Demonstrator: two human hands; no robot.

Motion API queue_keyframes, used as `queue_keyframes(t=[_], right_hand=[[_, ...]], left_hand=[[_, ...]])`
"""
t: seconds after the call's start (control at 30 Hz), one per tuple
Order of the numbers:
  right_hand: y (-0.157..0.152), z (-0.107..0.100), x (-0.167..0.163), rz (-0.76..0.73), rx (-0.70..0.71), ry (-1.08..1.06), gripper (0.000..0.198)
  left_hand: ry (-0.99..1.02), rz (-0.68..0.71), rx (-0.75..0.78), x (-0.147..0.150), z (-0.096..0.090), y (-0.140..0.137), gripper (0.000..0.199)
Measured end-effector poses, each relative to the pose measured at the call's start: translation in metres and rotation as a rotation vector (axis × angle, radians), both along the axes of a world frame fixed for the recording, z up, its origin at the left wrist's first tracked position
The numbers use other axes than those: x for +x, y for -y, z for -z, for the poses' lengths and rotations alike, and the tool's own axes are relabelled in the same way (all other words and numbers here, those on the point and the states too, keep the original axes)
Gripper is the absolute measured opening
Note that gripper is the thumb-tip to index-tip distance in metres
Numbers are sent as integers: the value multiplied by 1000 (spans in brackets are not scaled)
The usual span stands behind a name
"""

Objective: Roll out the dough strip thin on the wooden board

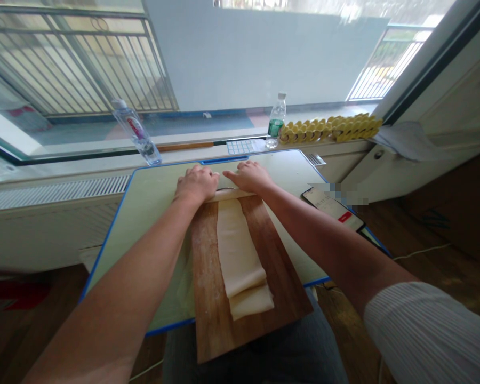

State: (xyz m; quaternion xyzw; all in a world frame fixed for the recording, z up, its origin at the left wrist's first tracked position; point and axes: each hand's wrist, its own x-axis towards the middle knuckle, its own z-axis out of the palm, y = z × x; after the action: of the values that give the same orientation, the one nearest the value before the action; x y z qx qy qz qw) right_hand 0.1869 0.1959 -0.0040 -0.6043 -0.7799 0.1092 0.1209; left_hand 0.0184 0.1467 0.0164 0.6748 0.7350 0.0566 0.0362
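Note:
A long strip of pale dough lies lengthwise on a brown wooden board, its near end folded over in a wrinkle. Across the strip's far end rests a light rolling pin. My left hand is closed over the pin's left end, fingers curled. On its right end sits my right hand, with the thumb pointing left and the palm over the pin. Both hands hide the pin's ends. The board's near edge overhangs the table towards my lap.
The board lies on a pale blue-edged table. A phone is at its right side. Along the windowsill stand a tilted-looking bottle, a green-labelled bottle and a yellow scalloped object. A radiator is at left.

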Motion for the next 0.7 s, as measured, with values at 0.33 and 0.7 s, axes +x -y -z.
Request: queue_keyframes(t=[0.33,0.7], right_hand=[[10,-3,1,6,21,-8,79],[19,-5,3,6,29,-1,77]], left_hand=[[-12,11,35,0,4,4,59],[-16,30,40,0,4,11,60]])
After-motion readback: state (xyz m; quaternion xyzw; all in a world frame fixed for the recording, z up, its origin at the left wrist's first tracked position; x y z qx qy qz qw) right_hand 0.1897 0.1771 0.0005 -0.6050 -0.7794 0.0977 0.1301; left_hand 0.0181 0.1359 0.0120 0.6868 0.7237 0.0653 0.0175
